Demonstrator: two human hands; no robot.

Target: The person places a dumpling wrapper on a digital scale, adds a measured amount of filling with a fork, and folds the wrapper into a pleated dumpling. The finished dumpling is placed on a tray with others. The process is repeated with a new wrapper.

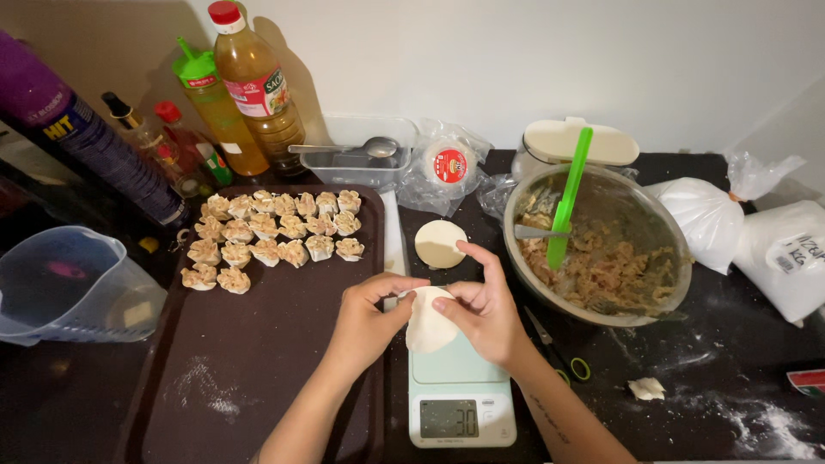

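Note:
Both hands hold one round white dumpling wrapper (427,323) above a pale green kitchen scale (459,383). My left hand (365,320) pinches its left edge. My right hand (483,307) cups its right side, index finger stretched up. A small stack of round wrappers (440,243) lies just beyond the hands. To the right stands a metal bowl (653,215) of minced filling (601,266) with a green spatula (566,199) stuck in it. Several shaped open-top dumplings (275,234) sit in rows on a dark tray (258,369) at the left.
Oil and sauce bottles (253,82) and a spray can (94,137) line the back left. A clear jug (73,288) stands at far left. Behind are a plastic tub with a spoon (365,153) and a wrapper pack (449,165). Flour bags (756,241) lie right; scissors (559,352) beside the scale.

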